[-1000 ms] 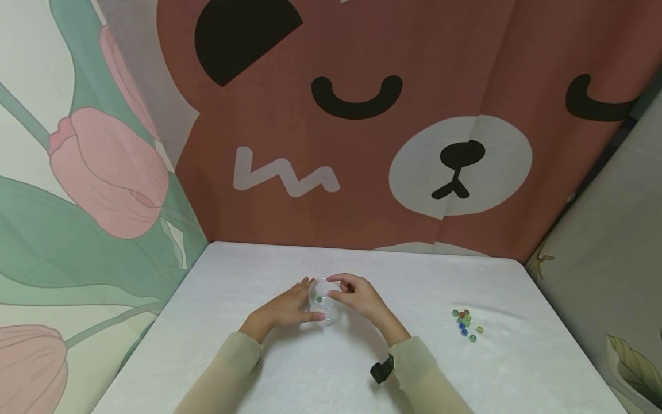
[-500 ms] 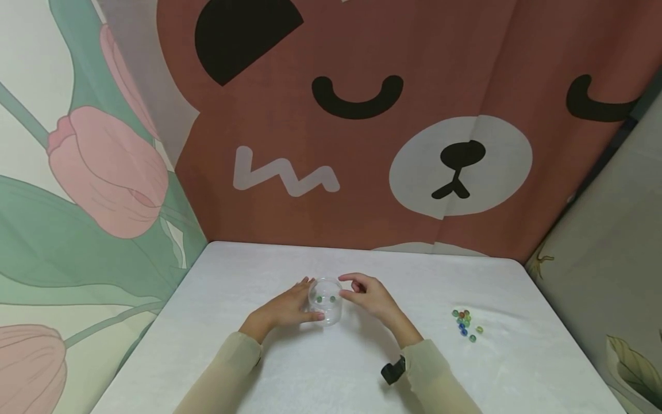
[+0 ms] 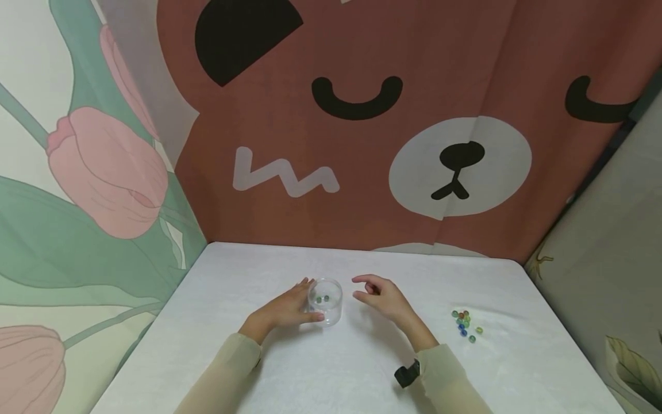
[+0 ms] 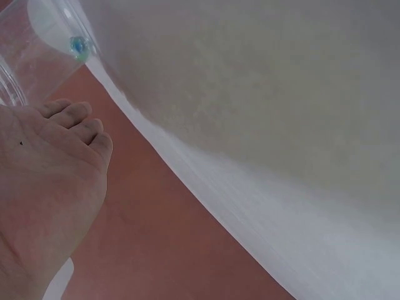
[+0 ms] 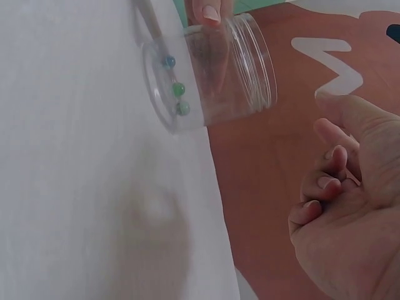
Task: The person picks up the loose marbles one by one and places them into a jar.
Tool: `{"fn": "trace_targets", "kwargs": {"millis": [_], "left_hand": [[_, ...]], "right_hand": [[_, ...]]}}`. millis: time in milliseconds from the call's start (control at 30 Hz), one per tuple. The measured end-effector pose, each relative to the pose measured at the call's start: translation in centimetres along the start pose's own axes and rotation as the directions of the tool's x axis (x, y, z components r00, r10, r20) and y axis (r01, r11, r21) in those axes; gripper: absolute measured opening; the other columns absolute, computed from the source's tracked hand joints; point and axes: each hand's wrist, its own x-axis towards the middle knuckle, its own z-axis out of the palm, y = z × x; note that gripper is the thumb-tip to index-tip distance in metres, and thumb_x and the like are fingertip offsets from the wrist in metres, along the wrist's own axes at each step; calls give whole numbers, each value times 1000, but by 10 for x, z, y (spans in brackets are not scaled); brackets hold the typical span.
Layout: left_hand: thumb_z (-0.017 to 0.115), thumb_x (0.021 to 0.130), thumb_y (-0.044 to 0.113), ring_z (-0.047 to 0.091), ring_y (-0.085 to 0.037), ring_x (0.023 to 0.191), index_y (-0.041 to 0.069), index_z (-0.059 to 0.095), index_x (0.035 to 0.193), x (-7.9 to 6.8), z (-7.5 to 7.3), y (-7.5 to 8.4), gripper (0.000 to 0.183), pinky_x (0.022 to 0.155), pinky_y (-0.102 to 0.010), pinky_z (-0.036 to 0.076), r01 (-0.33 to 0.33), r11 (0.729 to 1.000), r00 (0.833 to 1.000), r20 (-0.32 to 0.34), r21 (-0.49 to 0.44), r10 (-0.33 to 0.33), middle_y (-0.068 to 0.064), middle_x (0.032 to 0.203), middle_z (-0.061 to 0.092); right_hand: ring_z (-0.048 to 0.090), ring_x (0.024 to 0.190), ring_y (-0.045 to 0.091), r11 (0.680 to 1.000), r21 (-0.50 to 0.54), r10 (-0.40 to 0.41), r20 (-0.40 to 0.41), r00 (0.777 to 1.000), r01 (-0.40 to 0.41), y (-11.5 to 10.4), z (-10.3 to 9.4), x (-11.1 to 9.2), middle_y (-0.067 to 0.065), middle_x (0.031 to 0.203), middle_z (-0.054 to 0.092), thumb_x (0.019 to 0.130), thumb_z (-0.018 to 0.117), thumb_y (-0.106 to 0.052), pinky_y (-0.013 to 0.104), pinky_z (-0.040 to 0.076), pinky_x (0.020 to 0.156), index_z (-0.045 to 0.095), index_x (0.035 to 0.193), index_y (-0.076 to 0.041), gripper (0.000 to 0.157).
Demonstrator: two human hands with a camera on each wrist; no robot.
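A clear jar (image 3: 332,315) with a threaded rim stands upright on the white table. My left hand (image 3: 283,309) holds it from the left side, thumb at the front and fingers behind. Through its wall in the right wrist view, a blue marble (image 5: 169,62), a green marble (image 5: 179,89) and a paler green marble (image 5: 182,108) show at the bottom. To the right of the jar, apart from it, hovers my right hand (image 3: 384,299) with thumb and index finger spread and the other fingers loosely curled. Nothing is between its fingers.
Several loose glass marbles (image 3: 462,325), green, blue, red and yellow, lie grouped on the right part of the white tablecloth (image 3: 414,368). Behind the table's far edge hangs a brown bear-print curtain (image 3: 362,224). A flower-print curtain (image 3: 111,253) borders the left side.
My right hand has let go of a green marble into the jar and moved away to the right. That marble has settled beside the other. My left hand has stayed put.
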Motion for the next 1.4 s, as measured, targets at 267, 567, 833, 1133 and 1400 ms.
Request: {"fn": "trace_targets", "kwargs": {"millis": [267,567,833,1133,1400], "left_hand": [[66,86,68,12,-31,156,15,23,163,0,2,-2,102,123,-56,19,-12,1000,1000,-2,4,12,-12,168,20],[65,86,70,12,-31,156,16,22,163,0,2,-5,103,123,-57,20,-18,1000,1000,-2,2,18,-12,169,18],[66,87,68,11,-32,156,15,22,163,-2,1,-3,103,123,-58,19,-31,999,1000,0,-10,31,-13,169,17],[66,87,67,11,-33,156,15,22,163,-2,0,-2,102,123,-58,19,-29,1000,1000,-3,2,29,-14,168,18],[66,87,68,12,-33,156,16,22,163,-2,0,-1,102,123,-58,20,-26,1000,1000,0,6,26,-13,168,19]], "right_hand": [[46,74,17,1000,6,13,0,1000,-13,6,-16,-7,1,79,47,89,80,-25,23,36,57,73,120,-18,32],[45,74,16,1000,-3,26,-29,999,-26,13,-29,-14,1,79,46,89,80,-25,22,35,56,72,122,-14,35],[46,76,18,997,-50,65,-28,998,-66,19,-48,-26,3,81,47,90,79,-30,24,37,57,71,125,-15,39],[43,71,14,998,-63,24,-20,1000,-25,32,-68,-39,2,81,46,89,79,-29,23,35,55,71,125,-14,40],[42,69,10,997,-73,0,-30,1000,-2,36,-78,-52,1,79,45,90,79,-26,23,35,56,70,124,-8,40]]}}
